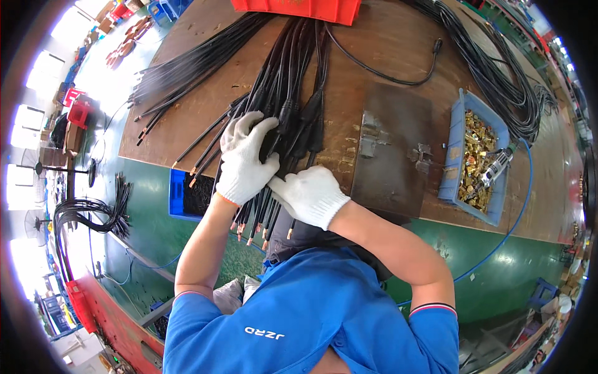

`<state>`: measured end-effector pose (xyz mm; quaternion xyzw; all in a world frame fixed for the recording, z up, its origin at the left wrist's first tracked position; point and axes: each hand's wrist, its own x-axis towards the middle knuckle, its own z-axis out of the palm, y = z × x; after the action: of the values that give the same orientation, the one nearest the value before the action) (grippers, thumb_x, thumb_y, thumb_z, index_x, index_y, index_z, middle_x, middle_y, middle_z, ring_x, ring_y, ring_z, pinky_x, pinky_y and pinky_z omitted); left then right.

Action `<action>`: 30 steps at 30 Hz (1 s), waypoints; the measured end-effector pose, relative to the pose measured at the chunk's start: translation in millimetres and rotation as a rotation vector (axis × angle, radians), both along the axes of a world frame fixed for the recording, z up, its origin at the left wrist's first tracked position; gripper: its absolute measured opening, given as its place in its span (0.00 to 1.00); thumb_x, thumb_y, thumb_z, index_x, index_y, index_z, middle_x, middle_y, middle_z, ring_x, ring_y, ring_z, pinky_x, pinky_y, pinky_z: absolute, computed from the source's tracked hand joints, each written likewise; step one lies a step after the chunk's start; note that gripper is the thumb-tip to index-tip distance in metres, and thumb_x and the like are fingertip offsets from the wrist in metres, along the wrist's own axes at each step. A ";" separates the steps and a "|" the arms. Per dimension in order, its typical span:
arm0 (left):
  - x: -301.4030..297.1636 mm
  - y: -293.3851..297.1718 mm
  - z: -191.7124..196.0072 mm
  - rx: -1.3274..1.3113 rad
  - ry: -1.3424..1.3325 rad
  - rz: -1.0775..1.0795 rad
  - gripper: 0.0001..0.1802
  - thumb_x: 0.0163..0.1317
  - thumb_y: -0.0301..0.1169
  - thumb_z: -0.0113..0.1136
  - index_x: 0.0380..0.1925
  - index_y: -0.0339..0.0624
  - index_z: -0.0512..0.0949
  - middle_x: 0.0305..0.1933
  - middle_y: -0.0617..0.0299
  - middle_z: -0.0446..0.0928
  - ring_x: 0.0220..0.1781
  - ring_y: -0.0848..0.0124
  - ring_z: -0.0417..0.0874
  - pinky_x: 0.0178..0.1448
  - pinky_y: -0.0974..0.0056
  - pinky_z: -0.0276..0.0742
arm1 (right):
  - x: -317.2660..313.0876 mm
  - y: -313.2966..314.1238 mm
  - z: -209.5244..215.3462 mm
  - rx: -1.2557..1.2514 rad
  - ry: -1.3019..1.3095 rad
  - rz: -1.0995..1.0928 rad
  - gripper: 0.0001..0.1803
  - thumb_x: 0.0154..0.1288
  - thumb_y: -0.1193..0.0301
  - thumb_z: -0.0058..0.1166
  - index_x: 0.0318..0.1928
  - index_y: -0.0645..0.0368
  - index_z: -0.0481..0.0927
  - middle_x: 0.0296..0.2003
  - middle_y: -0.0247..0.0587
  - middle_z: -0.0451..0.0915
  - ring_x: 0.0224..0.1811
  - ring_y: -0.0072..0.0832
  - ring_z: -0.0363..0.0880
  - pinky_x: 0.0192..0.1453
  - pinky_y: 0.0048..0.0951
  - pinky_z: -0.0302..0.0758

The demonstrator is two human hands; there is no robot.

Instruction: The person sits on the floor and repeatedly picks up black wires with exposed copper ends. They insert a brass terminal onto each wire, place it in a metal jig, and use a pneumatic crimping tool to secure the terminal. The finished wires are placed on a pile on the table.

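Note:
A bundle of black cables (293, 68) runs toward me over the table's front edge. Thicker black moulded splits (288, 115) sit along it, and bare copper ends (250, 240) hang below the edge. My left hand (244, 156), in a white knit glove, rests on the bundle's left side, open, its thumb and forefinger spread apart. Close by on the right is my right hand (311, 196), gloved too. Its fingers are curled in against the cables, with one digit pointing at my left thumb. What lies inside that grip is hidden.
Red crate (299, 7) stands at the table's far edge. More cables lie at left (199, 53) and right (486, 75). A dark metal plate (392, 143) is right of my hands, then a blue bin (453, 156) of brass pieces with an air tool (497, 165) and blue hose (522, 212).

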<state>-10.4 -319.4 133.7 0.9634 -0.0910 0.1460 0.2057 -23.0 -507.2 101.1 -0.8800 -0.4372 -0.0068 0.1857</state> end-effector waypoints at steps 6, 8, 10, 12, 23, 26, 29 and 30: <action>0.1 7.1 2.0 -0.058 0.027 -0.081 0.32 0.52 0.32 0.72 0.61 0.50 0.83 0.70 0.50 0.75 0.75 0.45 0.71 0.82 0.42 0.60 | 11.4 12.0 10.5 -0.111 0.161 0.018 0.20 0.75 0.48 0.57 0.44 0.50 0.86 0.27 0.42 0.89 0.29 0.45 0.90 0.33 0.52 0.84; 0.3 14.2 4.9 0.015 0.038 -0.167 0.31 0.53 0.33 0.74 0.60 0.49 0.84 0.69 0.50 0.76 0.75 0.45 0.71 0.81 0.42 0.60 | 6.9 9.1 23.3 -0.149 0.197 -0.032 0.21 0.74 0.46 0.58 0.44 0.50 0.86 0.27 0.43 0.89 0.31 0.44 0.91 0.34 0.51 0.84; -0.4 11.7 12.9 0.028 -0.009 -0.203 0.27 0.55 0.31 0.73 0.58 0.49 0.85 0.69 0.52 0.77 0.74 0.47 0.73 0.79 0.43 0.63 | -0.6 1.0 33.1 -0.077 0.272 -0.106 0.19 0.70 0.48 0.61 0.43 0.50 0.85 0.29 0.45 0.88 0.33 0.46 0.91 0.37 0.52 0.85; -0.6 0.9 23.0 0.054 -0.121 -0.257 0.27 0.54 0.28 0.71 0.57 0.49 0.85 0.69 0.52 0.77 0.73 0.47 0.74 0.78 0.43 0.66 | -4.7 -13.7 34.1 0.089 0.319 -0.152 0.16 0.69 0.51 0.61 0.42 0.50 0.84 0.29 0.46 0.88 0.34 0.47 0.90 0.38 0.52 0.85; 66.6 -19.6 60.9 0.375 -0.176 -0.909 0.19 0.52 0.34 0.70 0.46 0.46 0.84 0.29 0.60 0.75 0.41 0.53 0.82 0.58 0.49 0.81 | 13.3 -106.9 90.3 0.036 0.363 -0.248 0.21 0.74 0.62 0.60 0.60 0.56 0.72 0.34 0.60 0.88 0.39 0.61 0.89 0.44 0.59 0.83; 72.4 -0.8 66.2 0.407 -0.204 -0.811 0.21 0.53 0.33 0.74 0.49 0.49 0.84 0.29 0.60 0.74 0.39 0.55 0.80 0.57 0.51 0.79 | 9.5 -122.8 80.3 0.015 0.151 -0.275 0.19 0.74 0.61 0.63 0.58 0.55 0.80 0.33 0.54 0.89 0.36 0.53 0.90 0.40 0.51 0.85; 67.7 5.8 64.7 0.426 -0.137 -0.736 0.22 0.54 0.35 0.75 0.51 0.48 0.85 0.31 0.58 0.76 0.42 0.54 0.81 0.56 0.50 0.78 | 14.4 -127.7 57.7 -0.018 -0.082 -0.246 0.09 0.73 0.62 0.62 0.44 0.54 0.84 0.27 0.44 0.87 0.30 0.42 0.90 0.34 0.44 0.84; 62.8 4.5 65.2 0.440 -0.118 -0.725 0.22 0.55 0.35 0.75 0.51 0.48 0.85 0.32 0.58 0.77 0.43 0.54 0.81 0.53 0.50 0.78 | 16.1 -126.9 54.8 -0.068 -0.106 -0.220 0.09 0.73 0.62 0.61 0.42 0.54 0.83 0.26 0.42 0.86 0.29 0.42 0.90 0.33 0.44 0.84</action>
<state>52.4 -315.0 198.9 0.8800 -0.4642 0.0963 0.0276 -6.9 -634.1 155.9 -0.9269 -0.3470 -0.0588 0.1305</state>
